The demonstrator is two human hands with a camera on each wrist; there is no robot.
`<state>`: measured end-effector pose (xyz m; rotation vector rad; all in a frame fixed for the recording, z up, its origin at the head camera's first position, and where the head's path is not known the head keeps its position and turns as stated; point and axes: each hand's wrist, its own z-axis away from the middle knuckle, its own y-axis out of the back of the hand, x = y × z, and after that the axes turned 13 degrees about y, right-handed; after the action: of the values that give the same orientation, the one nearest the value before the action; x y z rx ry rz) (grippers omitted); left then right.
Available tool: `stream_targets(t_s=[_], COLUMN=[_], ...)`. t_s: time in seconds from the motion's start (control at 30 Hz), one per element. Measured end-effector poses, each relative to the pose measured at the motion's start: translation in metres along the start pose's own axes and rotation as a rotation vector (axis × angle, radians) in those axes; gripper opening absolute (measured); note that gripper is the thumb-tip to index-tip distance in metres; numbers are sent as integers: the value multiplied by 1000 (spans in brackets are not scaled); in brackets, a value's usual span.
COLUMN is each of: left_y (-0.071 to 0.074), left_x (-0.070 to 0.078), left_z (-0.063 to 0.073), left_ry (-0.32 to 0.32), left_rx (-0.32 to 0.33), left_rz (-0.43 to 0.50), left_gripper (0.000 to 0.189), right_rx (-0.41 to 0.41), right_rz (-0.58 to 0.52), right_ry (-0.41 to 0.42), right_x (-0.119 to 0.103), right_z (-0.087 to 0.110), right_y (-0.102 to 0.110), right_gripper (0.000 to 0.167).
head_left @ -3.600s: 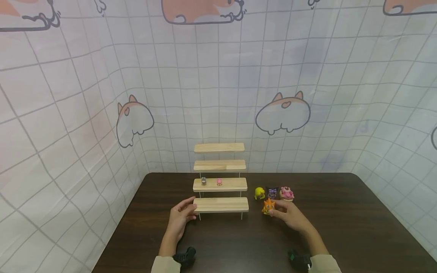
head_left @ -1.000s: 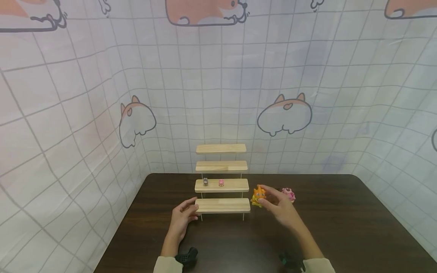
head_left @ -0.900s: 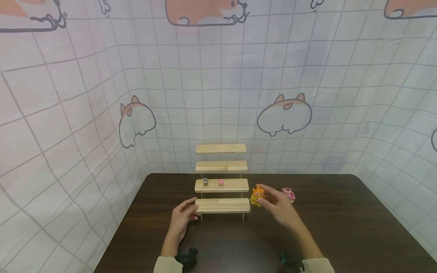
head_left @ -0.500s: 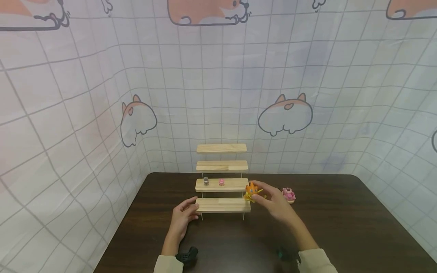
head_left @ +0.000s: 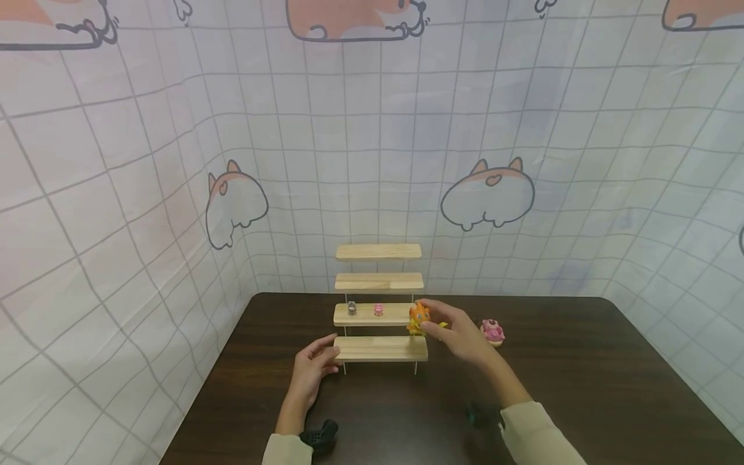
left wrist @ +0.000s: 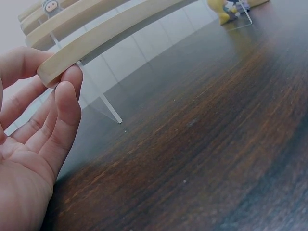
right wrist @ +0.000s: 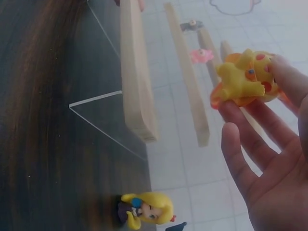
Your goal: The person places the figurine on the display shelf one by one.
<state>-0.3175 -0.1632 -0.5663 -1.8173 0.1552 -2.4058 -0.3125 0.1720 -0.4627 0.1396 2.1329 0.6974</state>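
Note:
My left hand (head_left: 309, 371) pinches the left end of the lowest board of a tiered wooden display rack (head_left: 380, 349); in the left wrist view thumb and fingers lie around the board's end (left wrist: 50, 72). My right hand (head_left: 465, 336) holds a yellow toy figurine with an orange hood (head_left: 418, 316) between thumb and fingertips. It is at the right end of the second board from the bottom; whether it touches the board I cannot tell. A small grey figurine (head_left: 351, 308) and a small pink figurine (head_left: 379, 310) stand on that same board.
Right of the rack, a pink figurine (head_left: 492, 331) stands on the dark table (head_left: 407, 420). A yellow-haired figurine (right wrist: 151, 209) and a dark pointed tip (right wrist: 177, 227) show in the right wrist view. Clear legs (right wrist: 96, 98) support the rack. A grid-patterned curtain (head_left: 378, 129) hangs behind.
My right hand has lifted the orange-hooded figurine from beside the other figurines and carried it left to the rack's second board. The left hand stays at the lowest board.

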Motion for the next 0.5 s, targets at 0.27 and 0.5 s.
stream_targets(t_s=[0.27,0.5], left_y=[0,-1], left_x=[1,1], left_z=[0,1], left_ry=[2,1], left_rx=[1,3], left_rz=[2,-5], left_gripper=[47,48], right_rx=[-5,17], right_rz=[-34,16], right_ry=[9,2], right_x=[3,9], right_z=[-15,-26], right_y=[-5,-10], right_gripper=[51,51])
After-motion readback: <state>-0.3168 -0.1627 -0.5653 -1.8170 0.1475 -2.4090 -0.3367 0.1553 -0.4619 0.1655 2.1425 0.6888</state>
